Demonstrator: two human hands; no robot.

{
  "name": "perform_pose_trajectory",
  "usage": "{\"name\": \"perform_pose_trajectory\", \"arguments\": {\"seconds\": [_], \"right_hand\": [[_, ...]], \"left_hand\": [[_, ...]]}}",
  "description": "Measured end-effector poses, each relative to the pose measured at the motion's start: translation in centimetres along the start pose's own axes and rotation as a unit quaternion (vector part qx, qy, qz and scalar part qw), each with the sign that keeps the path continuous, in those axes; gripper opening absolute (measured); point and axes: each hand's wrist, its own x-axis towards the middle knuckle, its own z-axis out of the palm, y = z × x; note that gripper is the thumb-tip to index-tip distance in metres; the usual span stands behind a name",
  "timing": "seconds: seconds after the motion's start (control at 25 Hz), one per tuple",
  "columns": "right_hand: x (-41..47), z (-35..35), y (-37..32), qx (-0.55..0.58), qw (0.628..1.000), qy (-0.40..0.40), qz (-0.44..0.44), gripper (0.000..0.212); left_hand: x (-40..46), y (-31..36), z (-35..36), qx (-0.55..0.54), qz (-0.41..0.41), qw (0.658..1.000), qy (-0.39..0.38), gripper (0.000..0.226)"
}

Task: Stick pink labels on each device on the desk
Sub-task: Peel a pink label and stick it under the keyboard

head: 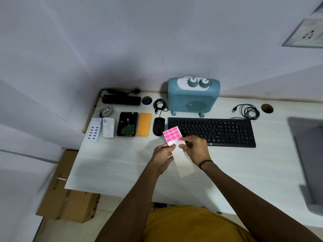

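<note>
My left hand [163, 154] holds a white backing sheet [183, 163] with several pink labels [172, 134] at its top end, above the white desk [113, 163]. My right hand [194, 147] pinches the sheet's right edge at a pink label. Along the back of the desk lie a white USB hub [93, 129], a white adapter [108, 127], a hard drive [127, 124], an orange power bank [144, 124], a black mouse [158, 126], a black keyboard [215, 131], a blue fan heater [193, 96] and a black power strip [121, 99].
A coiled white cable [104, 110] and two coiled black cables [160, 104] [248, 110] lie near the wall. Cardboard boxes [68, 194] stand on the floor left of the desk. A grey object [309, 154] sits at the right edge.
</note>
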Motion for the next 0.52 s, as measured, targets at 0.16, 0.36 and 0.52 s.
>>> {"name": "perform_pose_trajectory", "arguments": {"seconds": [0.16, 0.36, 0.52], "right_hand": [[-0.5, 0.3, -0.4, 0.022, 1.000, 0.013, -0.010, 0.028], [-0.7, 0.3, -0.7, 0.026, 0.999, -0.003, 0.023, 0.023], [-1.3, 0.5, -0.5, 0.022, 0.998, -0.020, 0.057, 0.017]], "left_hand": [[-0.4, 0.1, -0.3, 0.016, 0.010, 1.000, -0.010, 0.021], [-0.9, -0.5, -0.7, 0.057, 0.019, 0.998, -0.002, 0.022], [-1.0, -1.4, -1.2, 0.091, 0.016, 0.996, -0.004, 0.024]]}}
